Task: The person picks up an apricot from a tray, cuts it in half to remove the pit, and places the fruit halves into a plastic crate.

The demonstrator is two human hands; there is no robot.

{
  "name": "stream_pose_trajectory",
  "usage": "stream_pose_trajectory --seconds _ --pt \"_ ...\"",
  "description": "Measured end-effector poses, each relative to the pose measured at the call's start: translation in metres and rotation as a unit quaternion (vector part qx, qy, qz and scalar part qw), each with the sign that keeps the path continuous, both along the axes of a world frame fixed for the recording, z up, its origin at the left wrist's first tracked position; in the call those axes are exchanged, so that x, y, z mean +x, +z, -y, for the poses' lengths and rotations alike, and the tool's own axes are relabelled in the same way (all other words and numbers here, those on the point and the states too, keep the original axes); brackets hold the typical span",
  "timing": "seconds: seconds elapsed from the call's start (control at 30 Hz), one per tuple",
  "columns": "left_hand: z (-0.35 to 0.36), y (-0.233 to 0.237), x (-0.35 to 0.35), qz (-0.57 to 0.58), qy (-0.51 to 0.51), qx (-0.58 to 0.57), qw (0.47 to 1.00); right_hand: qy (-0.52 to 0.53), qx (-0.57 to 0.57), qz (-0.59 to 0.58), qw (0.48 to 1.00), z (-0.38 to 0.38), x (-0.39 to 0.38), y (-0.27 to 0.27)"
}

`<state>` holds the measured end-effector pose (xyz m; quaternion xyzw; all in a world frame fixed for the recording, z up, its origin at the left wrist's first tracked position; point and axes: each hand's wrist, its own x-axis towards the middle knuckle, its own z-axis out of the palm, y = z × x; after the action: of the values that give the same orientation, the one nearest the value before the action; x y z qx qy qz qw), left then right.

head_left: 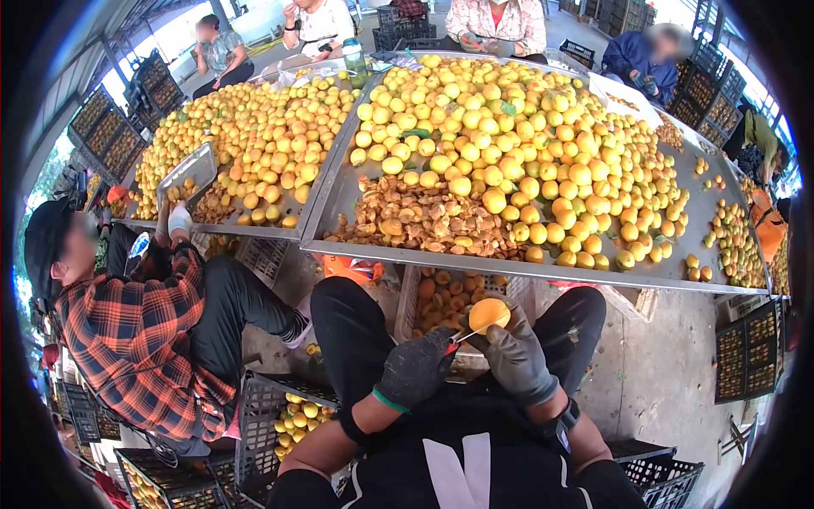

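Note:
My left hand (pixel 415 369), in a dark glove with a green cuff edge, is closed around the red handle of a small knife (pixel 471 335). Its thin blade lies against a yellow-orange apricot (pixel 489 315). That fruit is gripped by the fingers of my right hand (pixel 519 360), which wears a grey glove. Both hands are over my lap, in front of the metal table (pixel 509 260). Below the table edge, a crate (pixel 405 305) holds orange apricot pieces (pixel 445 293). My fingers partly cover the knife handle and the lower side of the fruit.
Whole apricots (pixel 509 144) heap the table, with brownish cut pieces (pixel 424 216) near its front edge. A person in a plaid shirt (pixel 140 339) sits at my left; several others sit across. Black crates (pixel 254 424) stand beside me, and an orange bag (pixel 352 269) lies under the table.

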<state>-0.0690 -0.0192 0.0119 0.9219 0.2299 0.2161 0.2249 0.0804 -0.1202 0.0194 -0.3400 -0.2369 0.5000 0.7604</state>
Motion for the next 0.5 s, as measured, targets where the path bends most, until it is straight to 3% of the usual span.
stream_pose_trajectory --seconds 0.2,0.5 --pt "0.001 0.003 0.000 0.004 0.002 -0.007 1.000 0.016 0.004 -0.036 0.999 0.003 -0.002 -0.002" --pt "-0.001 -0.010 0.002 -0.004 -0.014 0.051 0.999 -0.016 0.004 0.023 1.000 0.002 -0.008 -0.001"
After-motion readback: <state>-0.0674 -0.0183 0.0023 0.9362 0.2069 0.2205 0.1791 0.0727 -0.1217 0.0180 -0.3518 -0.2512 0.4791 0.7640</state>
